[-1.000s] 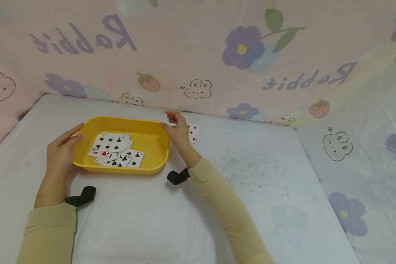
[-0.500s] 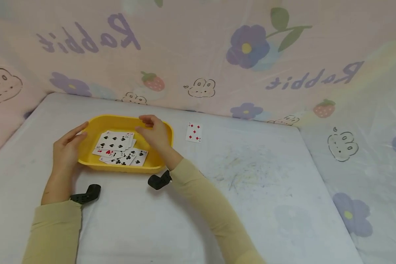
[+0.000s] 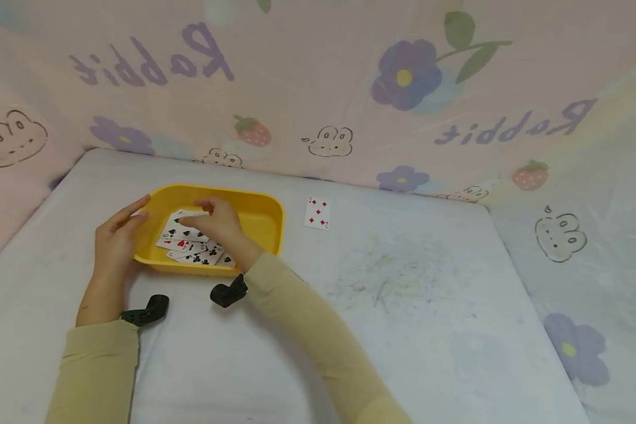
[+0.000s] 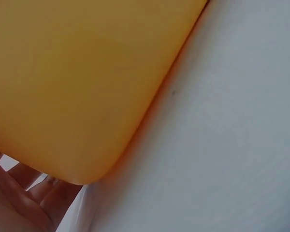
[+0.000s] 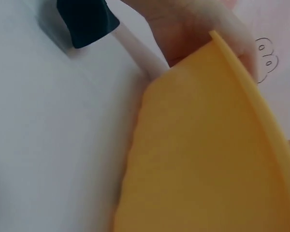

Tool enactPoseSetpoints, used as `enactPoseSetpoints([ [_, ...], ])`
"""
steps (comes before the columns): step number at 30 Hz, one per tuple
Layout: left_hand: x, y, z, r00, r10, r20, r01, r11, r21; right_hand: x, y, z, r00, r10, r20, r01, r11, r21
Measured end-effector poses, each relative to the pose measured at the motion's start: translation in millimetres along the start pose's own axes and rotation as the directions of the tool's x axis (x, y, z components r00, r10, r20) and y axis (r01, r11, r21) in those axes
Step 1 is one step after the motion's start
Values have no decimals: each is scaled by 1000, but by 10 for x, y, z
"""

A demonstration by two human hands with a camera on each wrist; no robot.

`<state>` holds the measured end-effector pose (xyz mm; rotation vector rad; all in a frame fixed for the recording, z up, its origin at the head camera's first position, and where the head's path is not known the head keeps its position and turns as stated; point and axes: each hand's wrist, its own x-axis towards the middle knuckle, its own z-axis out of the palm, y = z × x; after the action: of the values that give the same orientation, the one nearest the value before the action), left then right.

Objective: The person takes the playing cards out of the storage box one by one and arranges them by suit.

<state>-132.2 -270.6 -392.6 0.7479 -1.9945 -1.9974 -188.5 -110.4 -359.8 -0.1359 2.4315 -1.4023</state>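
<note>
A yellow plastic tray [image 3: 262, 227] stands on the white-covered table, several playing cards [image 3: 182, 242] spread face up inside it. The six of spades [image 3: 176, 231] is uppermost in the pile. My left hand [image 3: 118, 238] holds the tray's left end, thumb at the rim and fingers along the outer wall; those fingers also show under the yellow end in the left wrist view. Inside the tray, my right hand [image 3: 219, 224] is over the cards, thumb stretched over the six of spades and fingers apart from the thumb. It covers part of the pile; its own wrist view shows only the tray's outside.
Right of the tray a five of diamonds [image 3: 317, 213] lies face up on the table [image 3: 403, 341]. A patterned cloth [image 3: 307, 70] with rabbits and flowers rises behind the table. A black wrist mount [image 3: 228, 293] juts out below the right wrist, close to the tray's front edge.
My right hand has moved left from the tray's right end to over the cards, uncovering the five of diamonds. My left hand keeps its place on the tray; the view has shifted slightly.
</note>
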Motion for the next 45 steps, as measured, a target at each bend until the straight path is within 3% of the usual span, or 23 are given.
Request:
enactPoseSetpoints([
  [2, -6, -1, 8, 1000, 3, 2, -3, 1000, -4, 17, -11, 41, 1000, 10, 8, -10, 998, -55],
  [4, -12, -2, 18, 1000, 7, 8, -7, 1000, -18, 40, -18, 83, 1000, 16, 3, -16, 984, -176],
  [8, -18, -3, 30, 1000, 15, 17, -15, 1000, -13, 82, -18, 154, 1000, 3, 0, -3, 897, -442],
  [11, -21, 1, 27, 1000, 12, 18, -12, 1000, -2, 84, 5, 185, 999, -21, 45, 41, 848, -529],
  [17, -26, 0, 50, 1000, 18, 8, -19, 1000, 23, 48, 90, 173, 985, -97, 139, 160, 811, -563],
  [26, -18, 13, 42, 1000, 16, 17, -18, 995, 102, 23, 97, 133, 983, -115, 140, 177, 781, -600],
  [29, -17, 18, 30, 1000, 7, 19, -8, 998, 64, 23, 73, 140, 990, -89, 109, 138, 773, -619],
  [33, -11, 26, 24, 1000, -23, 11, 23, 999, 45, 23, 47, 149, 1000, -23, 0, 17, 750, -661],
  [38, -2, 19, 8, 999, -33, 2, 33, 998, 45, -3, 18, 151, 993, 41, -114, -109, 714, -692],
  [41, -4, 14, 0, 1000, -23, 0, 23, 998, 53, -20, 8, 152, 992, 50, -118, -117, 726, -678],
  [45, -9, 10, -3, 1000, -14, 5, 14, 998, 55, -2, 8, 161, 997, 2, -81, -53, 780, -623],
])
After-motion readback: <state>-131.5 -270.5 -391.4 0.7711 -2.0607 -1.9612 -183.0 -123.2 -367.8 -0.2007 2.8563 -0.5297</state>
